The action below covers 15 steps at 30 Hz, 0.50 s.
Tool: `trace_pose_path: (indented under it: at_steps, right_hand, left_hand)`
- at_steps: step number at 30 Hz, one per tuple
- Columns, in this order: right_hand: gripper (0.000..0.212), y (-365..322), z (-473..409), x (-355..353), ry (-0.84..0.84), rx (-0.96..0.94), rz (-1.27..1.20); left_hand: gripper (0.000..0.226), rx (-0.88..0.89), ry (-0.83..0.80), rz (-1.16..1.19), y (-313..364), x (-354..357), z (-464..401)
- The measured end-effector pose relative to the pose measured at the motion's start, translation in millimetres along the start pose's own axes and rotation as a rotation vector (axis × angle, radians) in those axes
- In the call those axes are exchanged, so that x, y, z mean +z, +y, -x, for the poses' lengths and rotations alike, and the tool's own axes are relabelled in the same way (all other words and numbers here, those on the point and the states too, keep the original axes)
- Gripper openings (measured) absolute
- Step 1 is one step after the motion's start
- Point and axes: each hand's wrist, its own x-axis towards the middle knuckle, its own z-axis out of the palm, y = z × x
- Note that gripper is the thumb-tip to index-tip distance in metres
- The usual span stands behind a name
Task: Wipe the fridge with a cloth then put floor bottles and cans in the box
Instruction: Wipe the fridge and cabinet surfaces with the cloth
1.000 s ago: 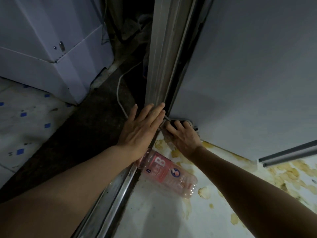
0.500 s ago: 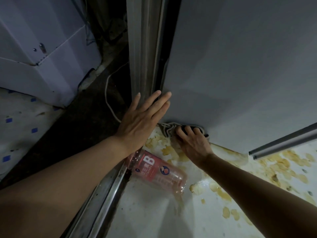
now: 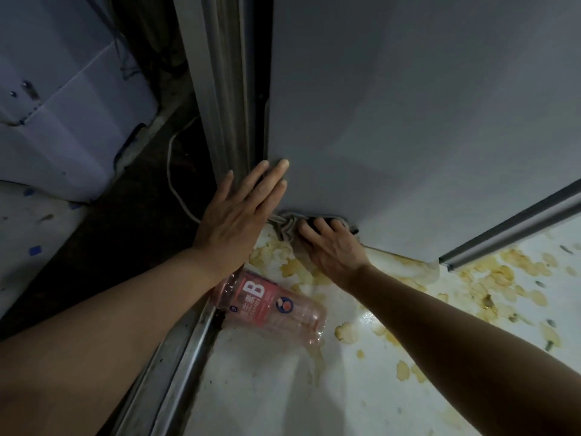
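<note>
The right hand [image 3: 333, 247] presses down on a bunched grey cloth [image 3: 287, 225], fingers curled over its top so the wad is pinned against the foot of the fridge [image 3: 408, 105] where the grey panel meets the floor [image 3: 283, 388]; holding it crumpled rather than spread looks like a way to push fabric into that low seam, where the grime likely gathers. Just to the left of it, the left hand [image 3: 239, 212] lies flat and open, gripping nothing, its fingertips [image 3: 283, 165] resting on the panel's near corner and its palm over the metal door frame [image 3: 220, 89]; I judge it serves as a brace, steadying the crouched body while the other arm scrubs. Below the left wrist and partly hidden by the forearm, a clear pink-labelled bottle [image 3: 270, 305] lies on its side on the floor, close against the metal track [image 3: 185, 357] and near both hands but touched by neither, so the collecting step seems not yet begun. No box shows anywhere in view. Yellowish stains [image 3: 503, 272] spread over the floor to the right of the working hand, and a pale cord [image 3: 176, 177] runs along the dark gap beyond the left hand's thumb side
</note>
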Motion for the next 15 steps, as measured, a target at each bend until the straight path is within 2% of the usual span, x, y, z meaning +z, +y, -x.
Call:
trace_pose_path:
  at_steps: [4,7,11,15]
  right_hand:
    - [0.056,17.0,30.5,12.3,-0.056,0.028,0.025]
    - [0.053,26.7,54.1,18.6,-0.059,0.064,0.054]
    - [0.043,43.5,90.7,25.8,-0.072,0.104,0.055]
    - [0.040,57.3,126.6,38.1,-0.161,0.156,0.049]
  left_hand:
    - [0.062,0.084,0.111,-0.009,13.2,-5.6,-0.4]
    - [0.065,0.190,0.178,0.003,30.1,-11.0,-8.0]
    - [0.065,0.328,0.218,0.000,64.8,-21.1,-30.5]
    - [0.065,0.358,0.232,-0.044,91.4,-28.6,-50.7]
